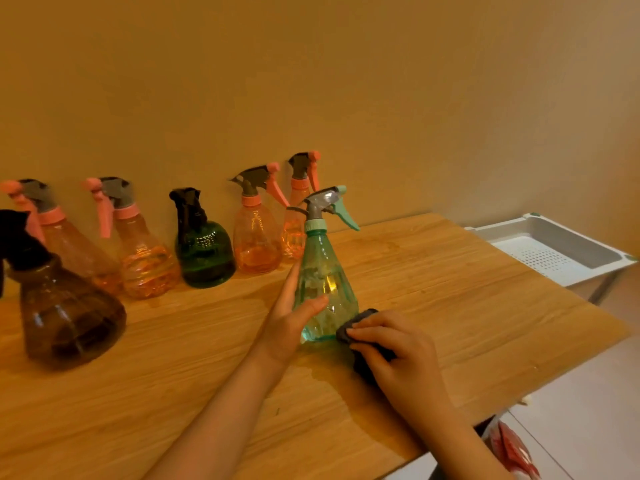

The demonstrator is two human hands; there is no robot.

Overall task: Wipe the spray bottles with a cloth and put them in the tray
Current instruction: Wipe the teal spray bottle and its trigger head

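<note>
1. The dark cloth (360,336) is mostly hidden under the right hand (398,355), whose curled fingers press it against the base of the teal spray bottle (325,289).
2. The left hand (294,317) rests on that upright bottle with straight fingers, mid-bench (450,289).
3. Seven bottles show: four orange, one dark green (204,251), one brown (65,306) cut off at left, one teal.
4. One white tray (554,251) sits beyond the bench's right end, well apart from the bottle.
</note>
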